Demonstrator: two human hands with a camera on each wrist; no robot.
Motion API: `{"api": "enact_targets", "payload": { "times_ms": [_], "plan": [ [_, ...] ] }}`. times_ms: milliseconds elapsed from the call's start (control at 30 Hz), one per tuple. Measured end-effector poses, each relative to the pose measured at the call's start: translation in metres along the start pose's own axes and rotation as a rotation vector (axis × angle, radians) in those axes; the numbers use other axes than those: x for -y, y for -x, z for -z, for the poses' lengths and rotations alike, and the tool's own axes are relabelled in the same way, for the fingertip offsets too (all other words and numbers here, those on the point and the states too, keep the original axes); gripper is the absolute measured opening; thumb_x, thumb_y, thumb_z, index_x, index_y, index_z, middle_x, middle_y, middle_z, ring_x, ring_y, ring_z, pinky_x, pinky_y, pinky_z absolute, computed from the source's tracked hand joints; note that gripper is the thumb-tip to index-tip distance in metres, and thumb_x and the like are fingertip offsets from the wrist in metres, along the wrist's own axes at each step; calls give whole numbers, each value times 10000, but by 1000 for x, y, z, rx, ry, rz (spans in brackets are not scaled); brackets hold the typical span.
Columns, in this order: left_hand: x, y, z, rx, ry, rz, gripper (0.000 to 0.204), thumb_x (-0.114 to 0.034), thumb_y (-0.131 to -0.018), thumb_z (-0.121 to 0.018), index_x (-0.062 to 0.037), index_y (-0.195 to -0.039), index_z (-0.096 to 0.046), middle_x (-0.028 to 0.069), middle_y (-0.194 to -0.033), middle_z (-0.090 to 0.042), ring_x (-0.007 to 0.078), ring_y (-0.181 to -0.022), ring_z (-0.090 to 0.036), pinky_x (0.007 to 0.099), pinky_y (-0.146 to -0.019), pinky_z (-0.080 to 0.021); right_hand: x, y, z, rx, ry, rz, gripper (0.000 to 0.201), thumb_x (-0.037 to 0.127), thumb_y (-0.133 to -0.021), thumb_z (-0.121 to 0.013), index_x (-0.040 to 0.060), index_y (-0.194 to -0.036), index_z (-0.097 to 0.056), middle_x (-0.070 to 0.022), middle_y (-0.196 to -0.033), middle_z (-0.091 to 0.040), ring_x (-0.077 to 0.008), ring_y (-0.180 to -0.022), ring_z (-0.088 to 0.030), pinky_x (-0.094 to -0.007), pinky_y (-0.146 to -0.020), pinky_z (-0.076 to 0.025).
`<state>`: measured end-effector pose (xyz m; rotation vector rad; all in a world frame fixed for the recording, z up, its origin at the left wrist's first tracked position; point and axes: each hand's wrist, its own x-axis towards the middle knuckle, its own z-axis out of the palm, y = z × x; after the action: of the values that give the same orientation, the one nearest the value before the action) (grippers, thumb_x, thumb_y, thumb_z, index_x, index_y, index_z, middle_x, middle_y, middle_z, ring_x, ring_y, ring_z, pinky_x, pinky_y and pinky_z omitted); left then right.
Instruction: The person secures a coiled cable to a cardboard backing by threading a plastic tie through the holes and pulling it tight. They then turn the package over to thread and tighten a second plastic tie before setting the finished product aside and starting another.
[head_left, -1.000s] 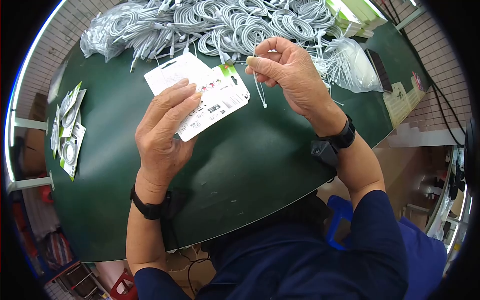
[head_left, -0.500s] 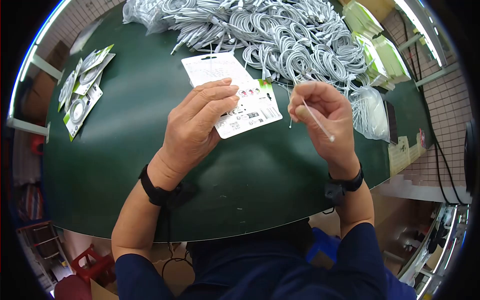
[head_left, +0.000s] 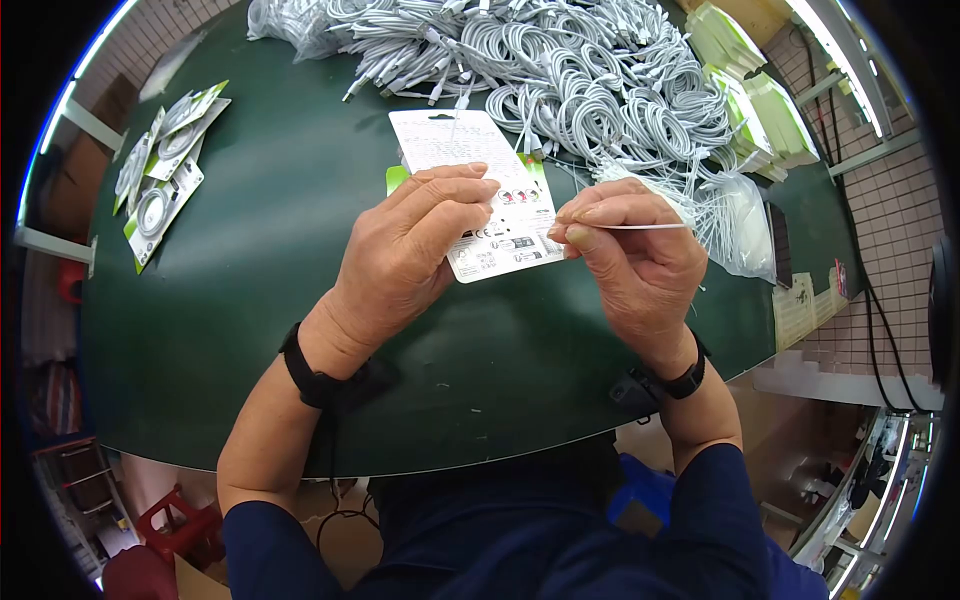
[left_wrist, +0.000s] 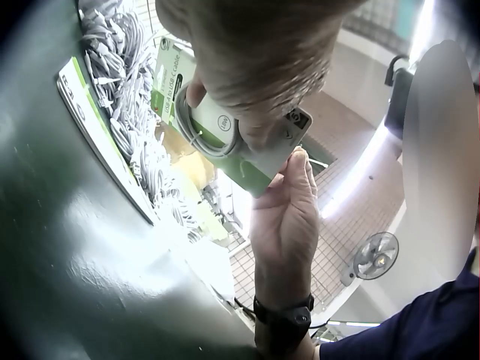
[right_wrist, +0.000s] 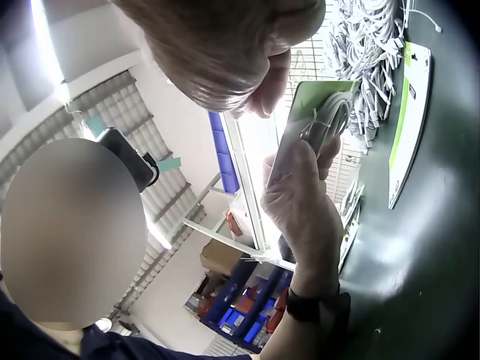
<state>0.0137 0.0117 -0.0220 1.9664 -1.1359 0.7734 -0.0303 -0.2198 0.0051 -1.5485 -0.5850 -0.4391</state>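
My left hand (head_left: 405, 230) grips a cable packaging card (head_left: 515, 250) with its white printed back turned up. On the card's green front, a coiled grey cable (left_wrist: 214, 152) shows in the left wrist view, partly hidden by my fingers. My right hand (head_left: 640, 265) pinches a thin white cable tie (head_left: 655, 227) between thumb and fingers. Its fingertips are right at the card's right edge, and the tie's tail points to the right. Behind the held card, a second white card (head_left: 440, 135) lies on the green table (head_left: 290, 190).
A large heap of coiled grey cables (head_left: 560, 70) fills the back. A bag of white cable ties (head_left: 745, 225) lies to the right, below stacks of green-edged cards (head_left: 780, 115). Several packed cable cards (head_left: 165, 205) lie at the left.
My right hand has come left to the held card's edge. The cable tie has swung from pointing downward to nearly level. My left hand has kept its grip on the card.
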Motion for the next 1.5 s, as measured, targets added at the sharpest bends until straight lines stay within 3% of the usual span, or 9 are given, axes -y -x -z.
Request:
{"api": "enact_targets", "payload": {
  "times_ms": [133, 233, 533, 733, 833, 967, 1100, 1200, 1500],
  "plan": [
    [-1, 0, -1, -2, 4, -9, 363, -64, -755, -890, -42, -998, -622, 149, -1136, -761, 374, -1127, -738, 425, -943, -608, 0, 0, 1, -4, 149, 49, 161, -70, -844, -818, -9, -953, -717, -144, -926, -765, -227, -879, -747, -315, -756, -596],
    [-7, -3, 0, -27, 10, 24, 306, 127, -723, -737, -32, -966, -640, 116, -1110, -755, 338, -1111, -737, 410, -882, -630, -1, -2, 1, 21, 158, 72, 160, -58, -842, -826, -2, -949, -720, -138, -927, -768, -218, -882, -752, -308, -757, -594],
    [-6, -3, -1, -35, -4, 20, 314, 141, -714, -726, -30, -961, -633, 113, -1110, -754, 337, -1111, -737, 412, -882, -631, -3, -3, 1, 65, 161, 71, 158, -60, -847, -815, 9, -950, -717, -129, -934, -768, -212, -884, -751, -311, -764, -595],
    [-8, -4, 0, -22, -9, 6, 298, 123, -726, -723, -21, -972, -635, 113, -1095, -752, 335, -1107, -737, 410, -876, -632, -4, -3, 0, 66, 146, -2, 141, -55, -847, -813, 14, -945, -739, -108, -945, -765, -199, -880, -740, -302, -776, -588],
    [-11, -5, 0, 13, -43, -11, 315, -21, -754, -859, -16, -979, -640, 149, -1106, -764, 369, -1105, -744, 419, -914, -621, -4, -7, 5, 167, 231, -8, 133, -53, -851, -802, 25, -948, -757, -92, -951, -759, -180, -861, -727, -292, -759, -583],
    [-21, -7, -1, 18, -67, -34, 297, -5, -745, -844, -9, -973, -654, 144, -1091, -763, 364, -1094, -747, 413, -891, -626, -1, -13, 15, 289, 248, -26, 120, -39, -874, -786, 18, -975, -759, -85, -993, -751, -143, -875, -719, -259, -742, -575],
    [-24, -11, 2, 12, -96, -49, 299, -7, -735, -850, -10, -961, -653, 135, -1074, -765, 357, -1089, -750, 407, -876, -628, 5, -11, 16, 136, -33, -179, 94, -56, -924, -740, -23, -1012, -729, -118, -1012, -748, -163, -939, -732, -278, -804, -592],
    [-24, -12, 4, 9, -83, -40, 303, -9, -728, -858, -13, -950, -652, 130, -1064, -766, 353, -1084, -752, 405, -868, -630, 6, -12, 20, 158, -2, -72, 85, -46, -927, -746, -27, -1007, -727, -137, -1015, -746, -180, -943, -735, -285, -817, -596],
    [-22, -13, 7, -2, -82, -37, 296, -10, -726, -863, -19, -931, -649, 124, -1059, -770, 349, -1082, -755, 404, -873, -628, 3, -10, 16, 149, 39, 8, 86, -4, -924, -769, -8, -1001, -730, -135, -995, -766, -186, -909, -750, -285, -778, -607]
  ]
}}
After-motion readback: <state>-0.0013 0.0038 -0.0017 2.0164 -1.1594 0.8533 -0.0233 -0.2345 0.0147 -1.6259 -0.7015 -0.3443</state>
